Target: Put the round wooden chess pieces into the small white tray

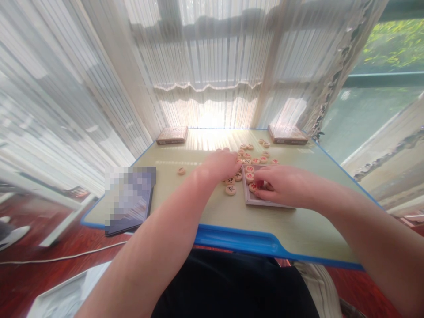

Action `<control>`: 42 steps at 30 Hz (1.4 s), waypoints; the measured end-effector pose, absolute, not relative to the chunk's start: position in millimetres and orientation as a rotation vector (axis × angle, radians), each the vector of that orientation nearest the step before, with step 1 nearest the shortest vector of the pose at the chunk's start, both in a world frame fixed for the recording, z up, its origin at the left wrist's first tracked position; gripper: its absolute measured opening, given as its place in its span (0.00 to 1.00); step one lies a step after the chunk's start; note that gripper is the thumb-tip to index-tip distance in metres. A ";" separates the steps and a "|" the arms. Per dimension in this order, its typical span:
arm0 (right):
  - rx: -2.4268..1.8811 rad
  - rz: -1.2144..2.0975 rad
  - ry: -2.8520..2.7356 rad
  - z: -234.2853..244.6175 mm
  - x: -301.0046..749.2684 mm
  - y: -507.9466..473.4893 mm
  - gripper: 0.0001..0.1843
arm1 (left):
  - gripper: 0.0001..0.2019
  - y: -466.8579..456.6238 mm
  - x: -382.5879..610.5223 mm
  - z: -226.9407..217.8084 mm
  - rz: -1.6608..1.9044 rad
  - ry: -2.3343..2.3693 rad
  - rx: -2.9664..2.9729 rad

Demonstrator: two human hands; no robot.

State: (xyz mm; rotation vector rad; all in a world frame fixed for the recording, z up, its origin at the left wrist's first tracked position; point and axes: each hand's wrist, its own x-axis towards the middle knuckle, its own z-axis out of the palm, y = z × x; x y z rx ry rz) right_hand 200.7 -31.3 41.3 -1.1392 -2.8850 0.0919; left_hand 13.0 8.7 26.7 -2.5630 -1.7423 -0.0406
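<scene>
Round wooden Chinese chess pieces [255, 161] with red or black characters lie in a loose group near the middle of the table. My left hand [223, 163] rests over the left side of this group, palm down. Its fingers are mostly hidden behind the back of the hand, so their grip does not show. To the right stands a shallow open box [265, 203] with red-marked pieces [249, 169] along its left side. My right hand [281, 183] reaches into the box, fingers bent and closed around a Chinese chess piece [270, 187], partly covered by them.
One chess piece [180, 171] lies apart at the left. A tablet [132, 203], partly pixelated, lies at the table's left edge. Two flat boxes [172, 135] stand at the far corners. The table [318, 234] has a blue rim; sheer curtains [212, 57] hang behind it.
</scene>
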 end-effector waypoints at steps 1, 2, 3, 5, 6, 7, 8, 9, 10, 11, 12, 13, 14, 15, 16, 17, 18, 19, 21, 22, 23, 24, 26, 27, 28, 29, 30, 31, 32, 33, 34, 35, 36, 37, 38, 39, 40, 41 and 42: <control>-1.137 0.095 -2.886 41.4 200.9 -31.4 0.11 | 0.21 8.2 13.4 27.2 -0.033 -1.742 -2.564; -1.134 0.101 -2.886 41.6 201.1 -31.4 0.11 | 0.21 7.8 13.7 27.7 -0.027 -1.741 -2.563; -1.134 0.110 -2.885 41.8 201.4 -31.1 0.11 | 0.21 7.4 13.9 28.1 -0.022 -1.741 -2.562; -1.146 0.137 -2.887 41.8 202.2 -29.6 0.11 | 0.21 6.8 14.2 28.6 -0.015 -1.737 -2.560; -1.160 0.150 -2.891 41.5 202.7 -28.4 0.12 | 0.21 6.5 14.3 28.7 -0.013 -1.731 -2.562; -1.179 0.161 -2.894 41.0 203.1 -27.0 0.13 | 0.21 6.3 14.2 28.7 -0.012 -1.723 -2.565; -1.199 0.166 -2.896 40.4 203.4 -25.6 0.13 | 0.22 6.1 14.2 28.7 -0.013 -1.716 -2.567; -1.217 0.164 -2.896 39.8 203.6 -24.4 0.13 | 0.22 6.0 14.1 28.6 -0.014 -1.712 -2.569; -1.229 0.155 -2.894 39.1 203.7 -23.4 0.13 | 0.22 6.0 14.0 28.5 -0.016 -1.711 -2.571; -1.231 0.145 -2.891 38.4 203.7 -22.8 0.13 | 0.22 6.0 13.8 28.4 -0.018 -1.716 -2.570; -1.227 0.135 -2.891 37.9 203.6 -22.6 0.13 | 0.22 6.1 13.7 28.3 -0.019 -1.725 -2.569; -1.219 0.127 -2.890 37.6 203.5 -22.7 0.12 | 0.22 6.3 13.5 28.2 -0.020 -1.735 -2.568; -1.214 0.123 -2.889 37.4 203.4 -23.0 0.12 | 0.22 6.5 13.4 28.0 -0.020 -1.740 -2.568; -1.214 0.122 -2.887 37.3 203.3 -23.4 0.12 | 0.22 6.8 13.3 27.8 -0.022 -1.741 -2.569; -1.215 0.122 -2.885 37.3 203.3 -23.8 0.12 | 0.22 7.1 13.1 27.5 -0.025 -1.739 -2.571; -1.215 0.121 -2.884 37.3 203.3 -24.1 0.12 | 0.22 7.3 13.0 27.2 -0.029 -1.734 -2.573; -1.215 0.119 -2.883 37.2 203.3 -24.3 0.12 | 0.22 7.6 12.8 26.9 -0.034 -1.728 -2.574; -1.212 0.116 -2.882 37.2 203.4 -24.4 0.12 | 0.22 7.8 12.7 26.5 -0.040 -1.724 -2.575; -1.208 0.111 -2.879 36.9 203.6 -24.2 0.12 | 0.22 8.1 12.5 26.0 -0.049 -1.722 -2.574; -1.208 0.109 -2.877 36.6 203.7 -24.0 0.12 | 0.22 8.3 12.4 25.7 -0.052 -1.723 -2.574; -1.211 0.106 -2.874 36.4 203.7 -23.8 0.12 | 0.22 8.6 12.3 25.5 -0.052 -1.725 -2.572; -1.212 0.104 -2.871 36.2 203.8 -23.6 0.12 | 0.22 8.8 12.2 25.4 -0.052 -1.727 -2.572; -1.209 0.108 -2.869 36.0 203.9 -23.4 0.12 | 0.22 9.4 12.0 25.1 -0.048 -1.733 -2.569; -1.205 0.114 -2.869 36.0 203.9 -23.3 0.12 | 0.22 9.6 11.9 25.1 -0.049 -1.737 -2.567; -1.204 0.123 -2.870 36.2 204.0 -23.3 0.12 | 0.22 9.9 11.8 25.0 -0.050 -1.742 -2.566; -1.206 0.132 -2.871 36.5 204.1 -23.3 0.12 | 0.22 10.0 11.7 25.1 -0.053 -1.745 -2.567; -1.211 0.140 -2.871 36.8 204.3 -23.4 0.12 | 0.23 10.0 11.6 25.1 -0.055 -1.748 -2.570; -1.216 0.149 -2.873 37.2 204.3 -23.5 0.12 | 0.23 10.0 11.6 25.2 -0.057 -1.752 -2.571; -1.221 0.157 -2.872 37.6 204.4 -23.6 0.12 | 0.23 9.9 11.5 25.3 -0.060 -1.755 -2.573; -1.225 0.164 -2.871 38.0 204.5 -23.7 0.11 | 0.23 9.8 11.5 25.5 -0.060 -1.762 -2.574; -1.227 0.172 -2.871 38.3 204.5 -23.8 0.11 | 0.23 9.7 11.5 25.7 -0.061 -1.769 -2.573; -1.229 0.178 -2.871 38.6 204.5 -23.9 0.10 | 0.23 9.5 11.5 25.9 -0.061 -1.779 -2.570; -1.232 0.183 -2.871 38.9 204.5 -24.0 0.10 | 0.23 9.4 11.5 26.1 -0.059 -1.789 -2.566; -1.235 0.187 -2.870 39.2 204.6 -24.0 0.10 | 0.23 9.4 11.5 26.3 -0.056 -1.797 -2.564; -1.238 0.189 -2.870 39.4 204.7 -23.9 0.09 | 0.23 9.5 11.5 26.3 -0.053 -1.803 -2.562; -1.240 0.194 -2.873 39.6 204.9 -23.6 0.09 | 0.23 9.6 11.5 26.3 -0.050 -1.805 -2.560; -1.243 0.200 -2.875 39.7 205.1 -23.2 0.09 | 0.23 9.8 11.5 26.1 -0.049 -1.804 -2.559; -1.248 0.205 -2.877 39.8 205.3 -22.6 0.08 | 0.23 10.1 11.4 25.9 -0.049 -1.802 -2.559; -1.255 0.210 -2.881 39.9 205.7 -21.9 0.07 | 0.23 10.5 11.2 25.5 -0.049 -1.800 -2.558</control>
